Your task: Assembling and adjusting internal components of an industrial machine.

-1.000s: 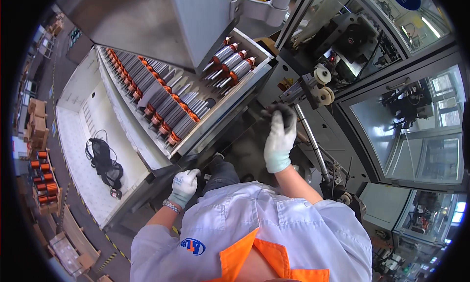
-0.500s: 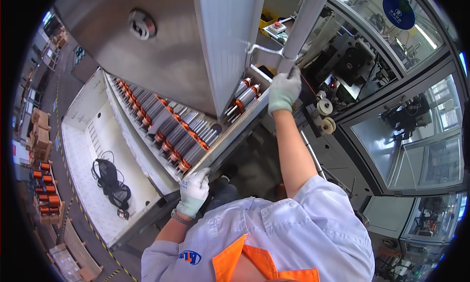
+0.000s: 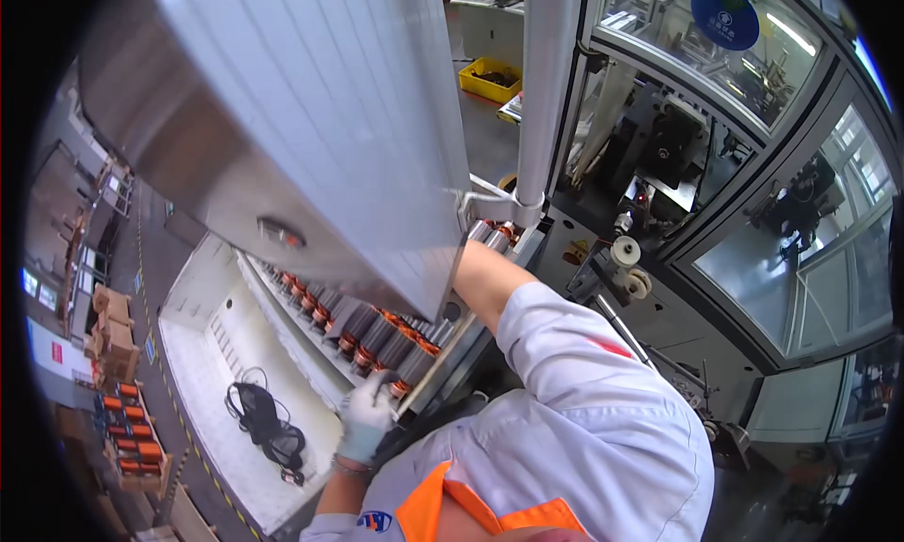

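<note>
My left hand (image 3: 367, 418), in a white glove, is closed over the near corner of a pale tray (image 3: 443, 368). The tray holds rows of motor rotors (image 3: 400, 354) with grey cylindrical bodies, copper-orange windings and thin shafts. Some rotors lie right beside my left fingers. My right forearm (image 3: 492, 286) reaches forward over the tray's right side and passes behind a large metal panel (image 3: 348, 156). That panel hides my right hand completely, along with the middle of the rotor rows.
Left of the tray, a white bin (image 3: 212, 391) holds a black strapped item with cords (image 3: 266, 424). A round post (image 3: 546, 99) rises by the panel. Glazed machinery (image 3: 669, 165) stands on the right. A yellow crate (image 3: 490, 79) sits farther back.
My right hand has left the post's lower end and gone behind the metal panel. My left hand stays at the tray's near corner. The view has shifted, and the panel covers more of the tray.
</note>
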A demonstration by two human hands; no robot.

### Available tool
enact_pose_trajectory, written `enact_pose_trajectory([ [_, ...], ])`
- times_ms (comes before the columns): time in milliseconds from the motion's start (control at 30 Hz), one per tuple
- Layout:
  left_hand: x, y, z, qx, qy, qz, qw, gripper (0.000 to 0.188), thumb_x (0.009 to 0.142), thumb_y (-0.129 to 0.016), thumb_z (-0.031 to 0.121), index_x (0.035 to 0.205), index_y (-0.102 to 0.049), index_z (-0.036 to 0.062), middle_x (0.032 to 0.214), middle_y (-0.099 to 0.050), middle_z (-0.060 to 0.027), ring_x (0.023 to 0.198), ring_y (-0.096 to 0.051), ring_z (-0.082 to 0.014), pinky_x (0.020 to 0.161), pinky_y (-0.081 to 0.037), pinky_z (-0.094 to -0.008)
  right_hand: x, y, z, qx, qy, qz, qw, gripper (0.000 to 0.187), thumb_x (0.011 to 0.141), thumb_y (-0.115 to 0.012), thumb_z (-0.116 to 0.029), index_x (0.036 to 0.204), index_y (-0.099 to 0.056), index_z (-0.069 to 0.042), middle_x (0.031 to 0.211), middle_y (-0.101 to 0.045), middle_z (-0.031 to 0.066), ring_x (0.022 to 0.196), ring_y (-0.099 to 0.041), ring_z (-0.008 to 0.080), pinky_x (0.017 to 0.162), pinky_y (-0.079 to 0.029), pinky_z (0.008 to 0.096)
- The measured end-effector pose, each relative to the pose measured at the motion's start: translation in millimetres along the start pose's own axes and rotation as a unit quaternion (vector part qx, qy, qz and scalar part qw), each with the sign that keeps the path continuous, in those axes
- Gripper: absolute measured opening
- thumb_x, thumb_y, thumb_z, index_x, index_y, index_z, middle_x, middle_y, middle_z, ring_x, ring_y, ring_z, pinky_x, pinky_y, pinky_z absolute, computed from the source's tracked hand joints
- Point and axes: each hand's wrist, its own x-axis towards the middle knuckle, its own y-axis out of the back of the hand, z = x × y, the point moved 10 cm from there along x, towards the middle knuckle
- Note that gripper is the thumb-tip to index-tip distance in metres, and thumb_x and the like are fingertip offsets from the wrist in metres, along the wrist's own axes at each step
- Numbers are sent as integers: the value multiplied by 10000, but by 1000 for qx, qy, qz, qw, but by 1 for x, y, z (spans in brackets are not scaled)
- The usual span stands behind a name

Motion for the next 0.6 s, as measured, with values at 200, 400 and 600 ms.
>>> enact_pose_trajectory([
  [200, -111, 42, -65, 239, 130, -22, 962, 236, 937, -553, 139, 1124, -692, 100, 862, -714, -163, 834, -692, -357, 750, -533, -448, -100, -89, -107, -61, 101, -254, 960, 336, 920, -527, -232, 1149, -681, -40, 1145, -677, 180, 1029, -678, 332, 850, -541, 414],
  [400, -173, 38, -114, 197, 14, 158, 968, 248, 919, -559, 110, 1126, -691, 75, 809, -691, -168, 738, -679, -342, 715, -531, -442, -106, -80, -243, -62, 129, -340, 929, 326, 874, -488, -143, 1034, -749, -31, 1084, -714, 205, 955, -714, 365, 803, -567, 429],
  [600, -197, 10, -94, 237, 88, -15, 968, 318, 923, -560, 178, 1214, -686, 157, 925, -711, -167, 840, -689, -295, 752, -550, -404, -196, -54, -207, 210, 32, -371, 904, 286, 892, -522, -168, 1015, -726, -11, 991, -718, 220, 957, -692, 368, 830, -541, 435],
])
